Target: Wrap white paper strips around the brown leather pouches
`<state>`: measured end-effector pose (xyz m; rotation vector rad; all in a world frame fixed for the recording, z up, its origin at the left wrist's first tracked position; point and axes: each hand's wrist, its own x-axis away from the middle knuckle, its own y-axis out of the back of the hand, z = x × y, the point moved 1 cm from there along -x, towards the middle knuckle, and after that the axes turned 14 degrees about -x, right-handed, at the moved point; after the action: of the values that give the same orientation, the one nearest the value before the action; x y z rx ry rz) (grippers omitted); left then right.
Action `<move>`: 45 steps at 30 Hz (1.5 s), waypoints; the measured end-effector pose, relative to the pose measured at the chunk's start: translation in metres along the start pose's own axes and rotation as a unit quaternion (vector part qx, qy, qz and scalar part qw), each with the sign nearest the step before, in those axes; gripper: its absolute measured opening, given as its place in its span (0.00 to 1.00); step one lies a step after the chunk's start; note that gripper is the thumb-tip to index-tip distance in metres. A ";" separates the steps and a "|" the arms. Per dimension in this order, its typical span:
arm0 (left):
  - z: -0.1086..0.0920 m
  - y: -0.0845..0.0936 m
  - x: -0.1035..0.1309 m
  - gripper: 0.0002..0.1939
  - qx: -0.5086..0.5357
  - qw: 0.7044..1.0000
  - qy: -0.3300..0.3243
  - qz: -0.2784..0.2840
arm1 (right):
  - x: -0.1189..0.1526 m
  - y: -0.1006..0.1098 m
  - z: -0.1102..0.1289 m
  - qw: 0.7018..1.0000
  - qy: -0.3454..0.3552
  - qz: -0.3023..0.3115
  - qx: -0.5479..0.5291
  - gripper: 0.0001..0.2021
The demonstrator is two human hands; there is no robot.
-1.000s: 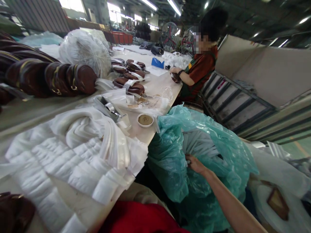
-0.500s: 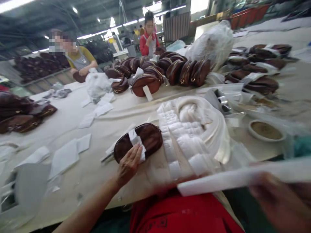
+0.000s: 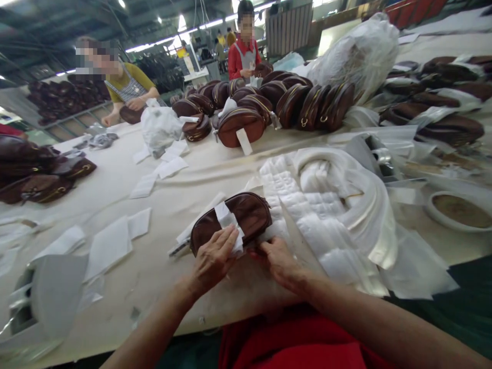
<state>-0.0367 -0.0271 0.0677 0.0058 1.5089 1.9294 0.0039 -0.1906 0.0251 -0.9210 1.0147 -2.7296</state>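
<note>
A dark brown oval leather bag [image 3: 251, 218] lies on the cloth-covered table in front of me, with a white paper strip [image 3: 223, 214] across its middle. My left hand [image 3: 216, 256] rests on the bag and the strip, fingers stretched out and lying flat. By the bag's lower right edge, my right hand [image 3: 280, 258] is closed with thumb and fingers together. What its fingertips pinch is small and dark; I cannot make it out. White tissue-like material shows under the bag's left end, beside a zipper end [image 3: 180, 249].
White padded sleeves [image 3: 323, 225] are piled right of the bag. Grey tape dispensers [image 3: 54, 292] [image 3: 371, 154] stand left and right. Loose white papers [image 3: 109, 248] lie leftward. Several brown bags [image 3: 242, 127] line the back, near two co-workers [image 3: 128, 84]. A round dish [image 3: 461, 210] sits at right.
My right hand has come from the far right, where a long white strip showed beside it, to the bag's edge. The white strip is out of sight. My left hand stays on the bag.
</note>
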 end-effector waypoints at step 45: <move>-0.035 -0.013 0.015 0.16 -0.034 0.993 0.095 -0.068 | 0.027 0.039 0.029 0.594 0.326 0.412 0.609 0.18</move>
<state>-0.0560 -0.0485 0.0390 -0.3118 1.5227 1.9135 -0.0066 -0.2446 0.0326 0.6761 -0.5108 -1.9936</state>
